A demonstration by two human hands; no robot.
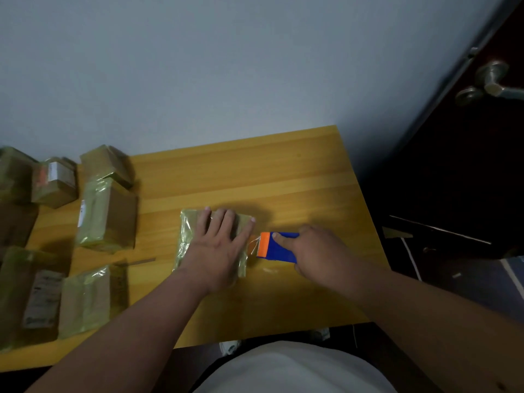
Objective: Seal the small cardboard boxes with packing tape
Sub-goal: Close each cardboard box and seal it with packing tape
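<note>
Head view: a yellow wooden bench stood against a pale wall, carrying the work.
Box in hand: a small brown cardboard box wrapped in glossy clear tape lay flat near the middle of the bench.
Left hand: the left hand lay flat on top of this box, fingers straight and spread, pressing it down.
Right hand: the right hand gripped a blue tape dispenser with an orange blade end, forefinger laid along its top; the dispenser sat on the bench just beside the box's right edge.
Tape: a short clear strip appeared to run from the blade toward the box; whether it was already cut could not be told.
Other boxes: several similar taped cardboard boxes were grouped at the left of the bench, well apart from the work.
Step in hand: probably finishing a tape pass at the box's right edge.
Next move: likely called for severing the tape against the blade and smoothing the loose end down.
</note>
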